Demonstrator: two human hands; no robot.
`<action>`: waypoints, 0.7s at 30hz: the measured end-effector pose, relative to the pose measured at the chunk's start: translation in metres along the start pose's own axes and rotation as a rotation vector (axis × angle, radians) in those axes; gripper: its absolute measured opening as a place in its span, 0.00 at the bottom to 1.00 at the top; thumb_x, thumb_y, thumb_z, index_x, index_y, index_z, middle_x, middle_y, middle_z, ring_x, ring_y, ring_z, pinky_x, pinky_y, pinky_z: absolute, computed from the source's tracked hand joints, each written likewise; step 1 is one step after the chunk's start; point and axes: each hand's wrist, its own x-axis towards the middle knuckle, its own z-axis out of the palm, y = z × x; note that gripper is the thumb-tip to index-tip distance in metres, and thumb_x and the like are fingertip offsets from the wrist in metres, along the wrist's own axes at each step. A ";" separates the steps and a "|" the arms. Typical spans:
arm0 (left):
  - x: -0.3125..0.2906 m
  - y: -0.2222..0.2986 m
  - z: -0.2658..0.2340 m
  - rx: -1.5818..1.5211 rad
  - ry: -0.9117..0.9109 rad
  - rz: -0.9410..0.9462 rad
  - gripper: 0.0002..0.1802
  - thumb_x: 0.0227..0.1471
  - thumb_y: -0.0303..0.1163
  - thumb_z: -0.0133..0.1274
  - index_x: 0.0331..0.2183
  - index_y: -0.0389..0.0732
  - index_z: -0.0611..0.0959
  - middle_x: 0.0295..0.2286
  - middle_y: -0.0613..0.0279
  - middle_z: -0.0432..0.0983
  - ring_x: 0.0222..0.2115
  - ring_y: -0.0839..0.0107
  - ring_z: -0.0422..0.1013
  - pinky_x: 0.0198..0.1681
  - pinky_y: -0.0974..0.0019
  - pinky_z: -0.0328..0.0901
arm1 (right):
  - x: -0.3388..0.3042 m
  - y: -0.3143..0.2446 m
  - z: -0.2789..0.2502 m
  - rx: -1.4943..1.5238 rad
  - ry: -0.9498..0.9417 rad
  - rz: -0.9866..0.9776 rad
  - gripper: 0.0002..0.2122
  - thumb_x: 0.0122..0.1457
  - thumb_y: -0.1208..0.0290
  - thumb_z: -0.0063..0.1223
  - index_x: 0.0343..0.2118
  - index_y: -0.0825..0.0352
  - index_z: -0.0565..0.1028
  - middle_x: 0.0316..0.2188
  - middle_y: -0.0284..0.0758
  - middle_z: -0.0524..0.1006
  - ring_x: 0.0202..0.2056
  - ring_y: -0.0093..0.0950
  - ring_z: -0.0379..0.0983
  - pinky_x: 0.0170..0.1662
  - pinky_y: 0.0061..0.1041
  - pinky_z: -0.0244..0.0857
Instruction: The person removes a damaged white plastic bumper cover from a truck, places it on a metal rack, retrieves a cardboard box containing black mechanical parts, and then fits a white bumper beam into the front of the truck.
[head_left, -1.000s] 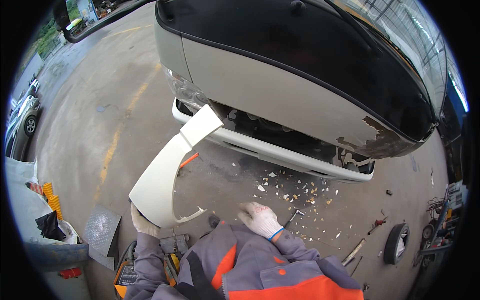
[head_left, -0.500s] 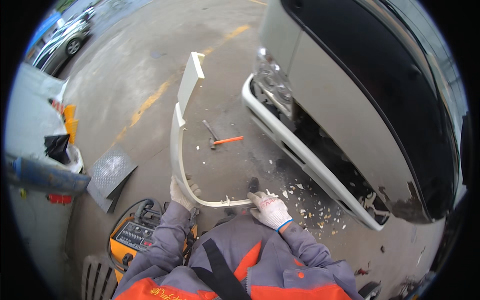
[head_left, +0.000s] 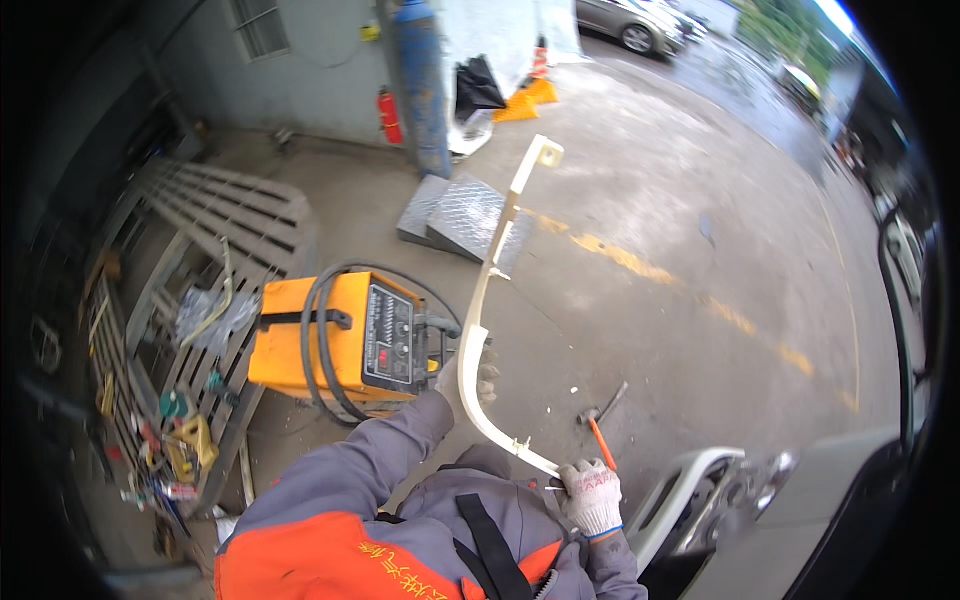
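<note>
A long, curved, cream-white vehicle trim strip [head_left: 470, 365] spans the space between my hands, its far end rising up and away. My left hand [head_left: 487, 380], in a pale work glove, is closed around the bend; the strip hides part of it. At the near end, my right hand [head_left: 592, 497], in a white glove with a blue cuff edge, pinches the strip's tip. Small clips stick out along its edge. Beyond my right hand, a hammer with an orange handle [head_left: 603, 446] lies on the floor beside a grey bar [head_left: 616, 400].
An orange machine [head_left: 310, 330] with a black hose stands close by my left arm. Behind it, a slatted pallet [head_left: 265, 215] carries tools and scraps. Metal ramps [head_left: 465, 210], a blue cylinder [head_left: 425, 100] and a red extinguisher [head_left: 389, 117] stand farther off. A white vehicle [head_left: 800, 500] is at right.
My view and body have turned left, bringing the machine and pallet into full view and the vehicle to the lower right edge. Both hands still hold the trim strip, which has swung round with me.
</note>
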 end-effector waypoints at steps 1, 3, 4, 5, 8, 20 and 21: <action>-0.018 -0.002 0.020 0.112 0.221 0.146 0.23 0.64 0.50 0.44 0.47 0.43 0.81 0.29 0.56 0.77 0.22 0.64 0.70 0.24 0.62 0.64 | 0.013 0.007 0.000 0.008 -0.030 -0.062 0.10 0.48 0.60 0.63 0.30 0.59 0.78 0.28 0.34 0.77 0.33 0.38 0.76 0.34 0.40 0.70; -0.021 0.006 -0.029 -0.036 0.091 0.211 0.22 0.64 0.52 0.44 0.43 0.44 0.79 0.31 0.56 0.76 0.22 0.63 0.70 0.30 0.58 0.69 | 0.045 0.015 0.000 0.022 -0.046 -0.216 0.10 0.47 0.60 0.64 0.28 0.59 0.79 0.27 0.34 0.78 0.32 0.38 0.76 0.33 0.39 0.70; -0.023 0.011 -0.046 -0.092 -0.006 0.240 0.23 0.63 0.56 0.45 0.39 0.44 0.78 0.31 0.57 0.76 0.22 0.63 0.71 0.32 0.56 0.71 | 0.062 0.017 -0.002 0.011 -0.054 -0.294 0.09 0.47 0.60 0.64 0.27 0.59 0.79 0.25 0.35 0.77 0.32 0.38 0.76 0.33 0.39 0.70; -0.026 0.017 -0.048 -0.092 0.045 0.270 0.23 0.63 0.56 0.45 0.39 0.45 0.78 0.30 0.58 0.77 0.22 0.64 0.71 0.32 0.56 0.71 | 0.078 0.024 0.001 0.061 -0.028 -0.364 0.10 0.47 0.60 0.64 0.27 0.59 0.79 0.25 0.35 0.77 0.32 0.39 0.76 0.33 0.39 0.70; -0.040 0.036 -0.012 -0.136 0.320 0.408 0.33 0.64 0.56 0.40 0.35 0.32 0.80 0.23 0.55 0.71 0.21 0.65 0.67 0.26 0.62 0.67 | 0.140 0.039 0.003 0.070 -0.128 -0.514 0.10 0.47 0.60 0.64 0.28 0.59 0.79 0.26 0.37 0.77 0.32 0.40 0.77 0.34 0.40 0.71; 0.073 0.178 -0.028 -0.023 0.401 0.683 0.25 0.65 0.53 0.44 0.53 0.46 0.77 0.36 0.58 0.78 0.34 0.66 0.76 0.37 0.60 0.71 | 0.400 0.033 -0.035 0.074 -0.205 -0.675 0.10 0.53 0.60 0.61 0.27 0.61 0.79 0.25 0.39 0.78 0.30 0.42 0.77 0.33 0.41 0.71; 0.071 0.184 -0.043 -0.061 0.607 0.810 0.24 0.65 0.50 0.47 0.52 0.44 0.77 0.35 0.61 0.79 0.34 0.69 0.76 0.38 0.61 0.71 | 0.418 0.028 -0.042 0.102 -0.254 -0.727 0.09 0.55 0.63 0.59 0.32 0.64 0.78 0.27 0.42 0.78 0.32 0.44 0.77 0.35 0.42 0.71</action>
